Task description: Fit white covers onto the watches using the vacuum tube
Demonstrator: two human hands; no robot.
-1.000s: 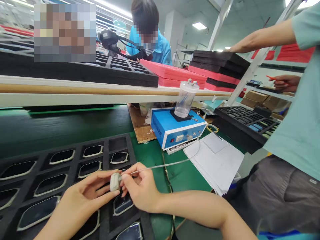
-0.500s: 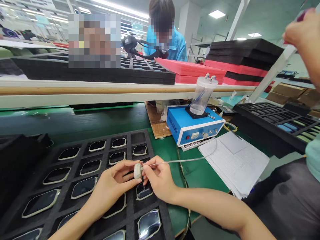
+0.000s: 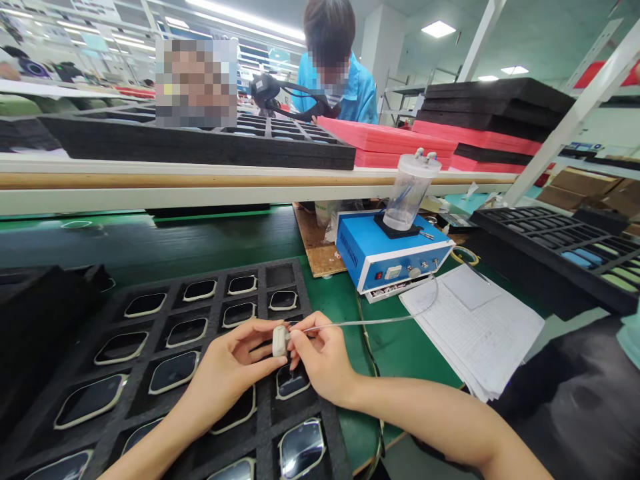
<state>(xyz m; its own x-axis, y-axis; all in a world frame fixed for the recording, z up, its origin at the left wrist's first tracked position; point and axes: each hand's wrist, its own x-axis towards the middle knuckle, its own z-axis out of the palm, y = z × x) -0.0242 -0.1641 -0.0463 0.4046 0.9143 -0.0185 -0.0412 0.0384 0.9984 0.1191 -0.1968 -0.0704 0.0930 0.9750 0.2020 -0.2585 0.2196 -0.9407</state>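
Between the thumb and fingers of my left hand (image 3: 227, 360) is a pale smartwatch case (image 3: 279, 341), held edge-on above a black foam tray (image 3: 336, 427). My right hand (image 3: 327, 363) pinches the end of a thin clear tube (image 3: 373, 323) against the side of the case that faces it. Fingers hide the tube's tip, so I cannot tell whether it touches the case. Beneath both hands, the tray's compartments hold several pale-framed watches (image 3: 174, 372) with dark screens.
The tube leads toward a blue machine (image 3: 390, 250) carrying a clear cylinder (image 3: 407, 193). Papers (image 3: 470, 320) lie right of it. A shelf (image 3: 225, 193) crosses behind, with foam trays and pink foam sheets (image 3: 380, 140). A co-worker in blue (image 3: 367, 87) sits beyond. Another foam tray (image 3: 540, 260) stands right.
The view has shifted slightly, so the scene sits a little further right. A raised forearm and hand at the upper right have left the picture. My hands keep the same hold.
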